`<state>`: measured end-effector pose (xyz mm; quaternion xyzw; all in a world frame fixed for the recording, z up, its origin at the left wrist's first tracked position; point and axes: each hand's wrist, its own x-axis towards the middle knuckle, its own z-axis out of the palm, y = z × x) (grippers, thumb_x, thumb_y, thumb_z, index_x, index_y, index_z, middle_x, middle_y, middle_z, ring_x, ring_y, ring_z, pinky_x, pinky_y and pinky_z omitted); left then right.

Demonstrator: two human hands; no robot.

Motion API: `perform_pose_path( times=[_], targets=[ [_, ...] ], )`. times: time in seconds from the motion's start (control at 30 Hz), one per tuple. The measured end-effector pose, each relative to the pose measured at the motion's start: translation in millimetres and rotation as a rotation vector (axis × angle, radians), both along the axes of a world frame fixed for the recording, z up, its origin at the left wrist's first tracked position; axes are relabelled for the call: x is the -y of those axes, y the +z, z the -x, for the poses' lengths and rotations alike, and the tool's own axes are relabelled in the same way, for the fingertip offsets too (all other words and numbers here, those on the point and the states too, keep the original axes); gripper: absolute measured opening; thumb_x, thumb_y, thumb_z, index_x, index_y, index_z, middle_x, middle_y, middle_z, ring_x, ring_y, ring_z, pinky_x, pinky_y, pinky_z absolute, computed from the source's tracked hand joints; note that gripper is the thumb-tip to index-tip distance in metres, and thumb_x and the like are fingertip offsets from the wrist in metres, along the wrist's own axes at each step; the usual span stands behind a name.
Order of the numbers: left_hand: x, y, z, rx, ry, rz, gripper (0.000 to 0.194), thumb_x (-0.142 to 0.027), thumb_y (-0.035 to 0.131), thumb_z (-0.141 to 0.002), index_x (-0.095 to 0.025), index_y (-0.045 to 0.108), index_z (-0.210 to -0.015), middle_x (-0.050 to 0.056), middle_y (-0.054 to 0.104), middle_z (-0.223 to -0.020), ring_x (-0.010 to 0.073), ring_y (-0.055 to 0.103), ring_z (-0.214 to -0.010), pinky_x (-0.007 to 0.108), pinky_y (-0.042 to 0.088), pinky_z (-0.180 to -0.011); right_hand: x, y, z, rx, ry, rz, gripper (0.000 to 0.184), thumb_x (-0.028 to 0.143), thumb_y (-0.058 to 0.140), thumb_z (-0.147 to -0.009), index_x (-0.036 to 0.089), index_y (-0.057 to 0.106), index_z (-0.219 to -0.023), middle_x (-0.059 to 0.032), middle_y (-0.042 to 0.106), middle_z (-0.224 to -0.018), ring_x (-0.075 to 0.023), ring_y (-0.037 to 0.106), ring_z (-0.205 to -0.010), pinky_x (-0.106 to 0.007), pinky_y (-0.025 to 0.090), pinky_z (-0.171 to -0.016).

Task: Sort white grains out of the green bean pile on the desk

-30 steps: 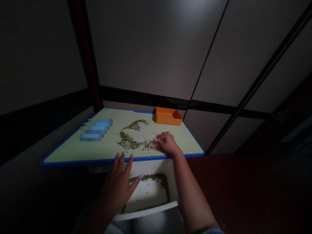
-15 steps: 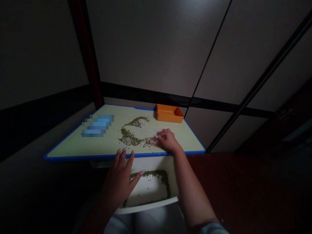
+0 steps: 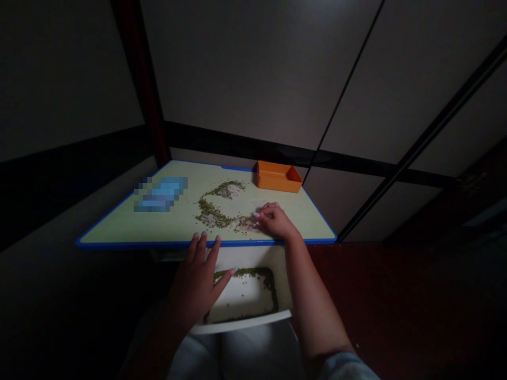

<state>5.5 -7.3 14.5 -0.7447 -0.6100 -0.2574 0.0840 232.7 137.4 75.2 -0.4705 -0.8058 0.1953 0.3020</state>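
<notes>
Bordering small green grains (image 3: pixel 212 214) near the front edge of the pale-green, blue-rimmed bench (image 3: pixel 119 227): right hand (image 3: pixel 273 220), grip curled closed, contents indiscernible; left hand (image 3: pixel 200 277), fingers spread.

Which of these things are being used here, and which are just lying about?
Seemingly in use:
right hand, curled beside the scattered green grains
left hand, spread at the near edge of the table
white container below, holding more grains

Seemingly just lying about:
orange tray, untouched at the back right
blue pixelated thing, untouched on the left
</notes>
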Motion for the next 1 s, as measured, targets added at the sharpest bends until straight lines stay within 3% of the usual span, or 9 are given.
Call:
perform_pose_path(
  times=[0.5, 1.0],
  targets=[
    [-0.2, -1.1, -0.6, 0.001, 0.0, -0.021, 0.07, -0.055, 0.049, -0.085, -0.013, 0.046, -0.141, 0.023, 0.039, -0.153, 0.0396, 0.028, -0.146, 0.054, 0.042, -0.107, -2.8, -3.2, -5.5, 0.031, 0.06, 0.029, 0.028, 0.03, 0.062, -0.09, 0.02, 0.071, -0.066, -0.0028, 0.064, -0.08, -0.0188, 0.052, -0.092, -0.032, 0.034, -0.09],
    [0.7, 2.0, -2.2, -0.006, -0.001, 0.002, 0.07, -0.055, 0.047, -0.086, -0.012, 0.047, -0.141, 0.026, 0.039, -0.152, 0.0408, 0.027, -0.146, 0.055, 0.042, -0.108, 1.6, 1.2, -2.4, 0.06, -0.031, 0.004, 0.028, 0.029, 0.062, -0.09, 0.018, 0.068, -0.064, -0.0049, 0.065, -0.084, -0.0203, 0.049, -0.095, -0.034, 0.035, -0.088]
  ],
)
